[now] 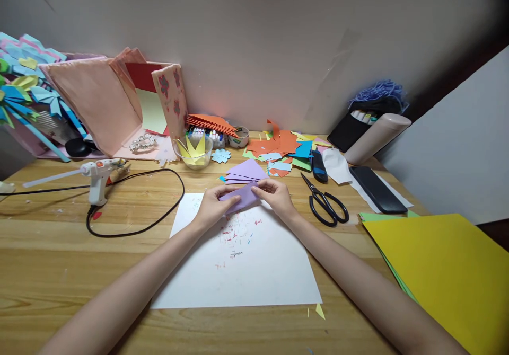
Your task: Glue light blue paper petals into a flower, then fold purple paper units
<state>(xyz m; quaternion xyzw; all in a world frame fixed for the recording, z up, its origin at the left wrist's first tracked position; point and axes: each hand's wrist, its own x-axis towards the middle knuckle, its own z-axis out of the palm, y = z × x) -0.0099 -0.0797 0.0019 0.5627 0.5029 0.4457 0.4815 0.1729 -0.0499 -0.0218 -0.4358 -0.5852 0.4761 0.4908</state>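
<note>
Between my two hands is a folded piece of purple paper (245, 197), held over the far part of a white sheet (254, 281) marked with coloured streaks. My left hand (217, 204) grips its left end, thumb on top. At its upper right corner, the fingers of my right hand (276, 196) pinch the edge. Just beyond lie more purple paper pieces (247, 169), stacked loosely on the table. Black-handled scissors (324, 200) rest to the right of my right hand, blades pointing away.
A white glue gun (99, 180) with a looping black cable stands at left. Paper scraps (278, 145), a tape roll (238, 136) and a plastic bowl (193, 156) line the back. Yellow sheets (445, 270) and a black phone-like slab (377, 189) lie at right.
</note>
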